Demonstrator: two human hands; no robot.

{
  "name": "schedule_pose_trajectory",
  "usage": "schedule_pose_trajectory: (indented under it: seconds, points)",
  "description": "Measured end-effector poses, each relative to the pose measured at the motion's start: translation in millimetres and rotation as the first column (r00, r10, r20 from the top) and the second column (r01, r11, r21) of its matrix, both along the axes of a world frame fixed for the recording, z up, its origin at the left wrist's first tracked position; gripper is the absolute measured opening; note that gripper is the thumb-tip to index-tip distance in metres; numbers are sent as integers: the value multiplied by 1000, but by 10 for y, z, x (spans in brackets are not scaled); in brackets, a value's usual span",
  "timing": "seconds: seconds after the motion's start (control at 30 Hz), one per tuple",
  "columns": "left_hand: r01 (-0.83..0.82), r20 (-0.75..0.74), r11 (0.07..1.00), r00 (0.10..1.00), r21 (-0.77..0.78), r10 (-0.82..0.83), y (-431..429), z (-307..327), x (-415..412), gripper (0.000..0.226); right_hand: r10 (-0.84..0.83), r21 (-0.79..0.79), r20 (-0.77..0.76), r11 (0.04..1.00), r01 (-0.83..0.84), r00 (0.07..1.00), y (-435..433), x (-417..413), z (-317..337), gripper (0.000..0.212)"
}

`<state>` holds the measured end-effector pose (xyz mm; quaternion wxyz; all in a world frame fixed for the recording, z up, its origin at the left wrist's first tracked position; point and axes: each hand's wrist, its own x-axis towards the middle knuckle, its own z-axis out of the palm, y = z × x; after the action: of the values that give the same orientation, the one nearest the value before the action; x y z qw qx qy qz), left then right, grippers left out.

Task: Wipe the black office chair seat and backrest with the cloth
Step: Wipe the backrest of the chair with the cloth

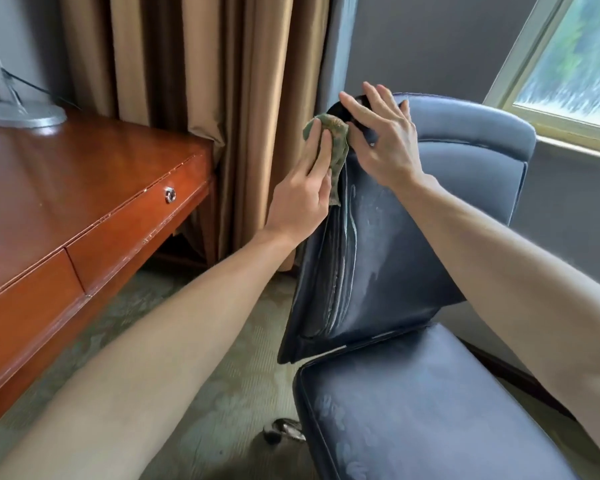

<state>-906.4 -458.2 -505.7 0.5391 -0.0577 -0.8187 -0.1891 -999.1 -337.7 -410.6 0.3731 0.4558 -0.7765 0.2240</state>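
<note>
The left hand is pressing the cloth flat-fingered against the upper side edge of the backrest. The right hand, fingers spread and gripping nothing, is steadying its top. Firm, overlapping downward strokes are probably working best here (the seat is lying just below).

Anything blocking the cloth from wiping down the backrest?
Nothing visible. The left hand presses the cloth against the upper left edge of the backrest; the right hand rests on top beside it; the surface below is bare.
</note>
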Motion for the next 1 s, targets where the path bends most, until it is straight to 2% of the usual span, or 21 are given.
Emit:
schedule_pose_trajectory:
  seconds: [0.13,0.33,0.4,0.53,0.67,0.83,1.0]
  points:
    - [24,-64,999,998,41,-21,29,-65,-73,53,2,-56,0,998,-2,1000,-1,28,-123,49]
    - [5,-115,1000,993,11,-4,22,-190,-159,51,-78,-64,-31,995,76,996,92,47,-428,52]
    - [12,-109,999,994,37,-8,48,-298,-207,50,-110,-139,-48,985,102,993,141,48,-644,51]
    - [25,-55,996,998,87,-20,150,-640,-324,49,-135,-219,41,965,141,990,244,5,-1094,52]
    - [32,4,983,999,180,-33,258,-783,-424,47,-141,-184,54,972,148,989,321,-110,-1190,52]
    - [72,23,959,996,273,-82,315,-595,-605,46,-179,-126,49,975,184,983,407,-245,-1204,53]
    - [111,116,853,974,510,-196,438,-459,-751,44,-180,-85,41,980,183,983,488,-370,-1261,53]
